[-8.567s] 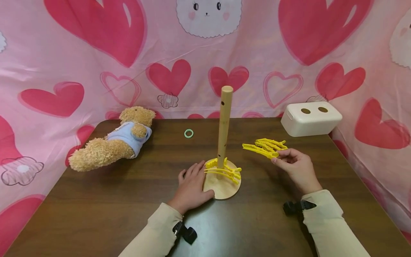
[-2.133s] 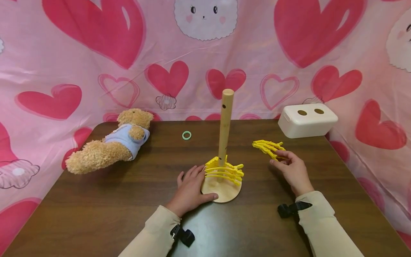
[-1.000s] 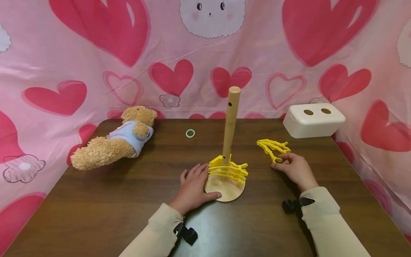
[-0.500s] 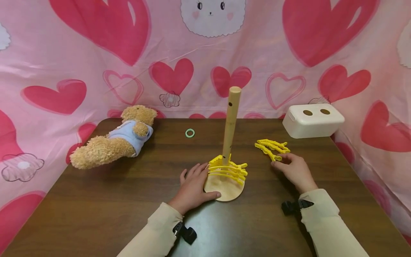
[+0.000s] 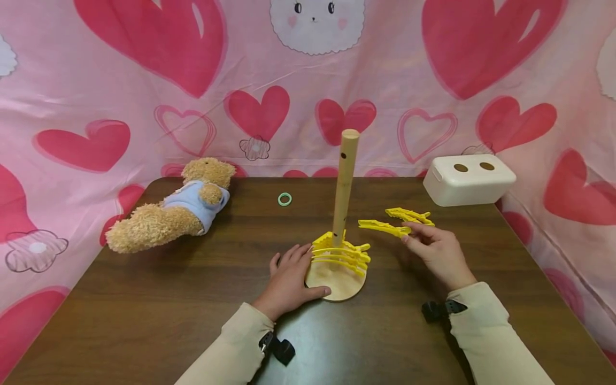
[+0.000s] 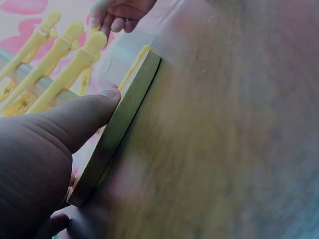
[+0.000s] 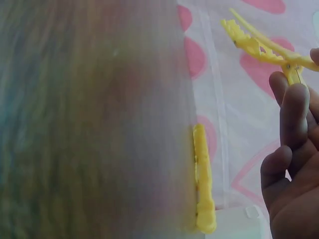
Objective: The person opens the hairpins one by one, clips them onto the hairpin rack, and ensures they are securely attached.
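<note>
In the head view a wooden post point(image 5: 345, 182) stands upright on a round wooden base point(image 5: 332, 289). Several yellow hair clips point(image 5: 344, 256) are stacked around its lower end, their handle ends pointing right. My left hand point(image 5: 291, 280) rests at the base's left edge with fingers fairly straight; its thumb point(image 6: 92, 117) lies on the upper face in the left wrist view. My right hand point(image 5: 440, 254) pinches the handle end of another yellow hair clip point(image 5: 382, 227), raised right of the post. The right wrist view shows this held clip point(image 7: 259, 42) with its jaws parted.
A further yellow hair clip point(image 5: 409, 215) lies on the brown table point(image 5: 375, 342) behind the right hand. A white box point(image 5: 469, 182) with two round holes stands at the back right. A green ring point(image 5: 285, 199) and a teddy bear point(image 5: 192, 206) in blue lie to the left.
Over the last half second my right hand has picked up a hair clip and brought it leftward toward the post. The stack has grown since the oldest frame. My left hand stays at the base.
</note>
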Motion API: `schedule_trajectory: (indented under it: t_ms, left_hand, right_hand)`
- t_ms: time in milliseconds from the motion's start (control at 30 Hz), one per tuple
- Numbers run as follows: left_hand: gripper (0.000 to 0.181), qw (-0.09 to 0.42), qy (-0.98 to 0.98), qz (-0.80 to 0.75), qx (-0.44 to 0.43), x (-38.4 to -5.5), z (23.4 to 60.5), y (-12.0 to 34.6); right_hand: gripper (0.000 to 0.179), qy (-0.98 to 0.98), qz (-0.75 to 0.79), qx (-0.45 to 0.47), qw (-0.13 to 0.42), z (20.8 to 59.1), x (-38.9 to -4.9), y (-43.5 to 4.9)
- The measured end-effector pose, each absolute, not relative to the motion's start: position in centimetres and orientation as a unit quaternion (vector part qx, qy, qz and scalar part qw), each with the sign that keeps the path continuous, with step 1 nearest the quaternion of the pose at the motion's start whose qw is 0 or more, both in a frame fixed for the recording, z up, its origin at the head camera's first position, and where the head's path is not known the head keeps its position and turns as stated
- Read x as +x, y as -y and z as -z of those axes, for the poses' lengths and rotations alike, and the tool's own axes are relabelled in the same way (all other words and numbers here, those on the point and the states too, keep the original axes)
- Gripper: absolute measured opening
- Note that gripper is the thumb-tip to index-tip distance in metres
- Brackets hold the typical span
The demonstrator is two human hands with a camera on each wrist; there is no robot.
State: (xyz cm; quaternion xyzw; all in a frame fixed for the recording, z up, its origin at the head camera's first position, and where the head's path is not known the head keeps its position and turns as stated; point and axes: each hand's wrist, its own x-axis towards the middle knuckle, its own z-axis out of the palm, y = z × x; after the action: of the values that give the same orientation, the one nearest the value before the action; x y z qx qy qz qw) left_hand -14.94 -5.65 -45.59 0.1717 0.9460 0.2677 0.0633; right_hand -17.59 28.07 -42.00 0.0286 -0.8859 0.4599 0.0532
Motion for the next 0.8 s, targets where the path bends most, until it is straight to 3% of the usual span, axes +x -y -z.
schedule_trajectory:
  t_ms: [800]
  left_hand:
    - [0.096, 0.063, -0.946, -0.266, 0.174, -15.0, 45.6, 5.7]
  right_hand:
    - [0.037, 0.84, -0.532, 0.109, 0.017, 38.5, -15.6, -27.3]
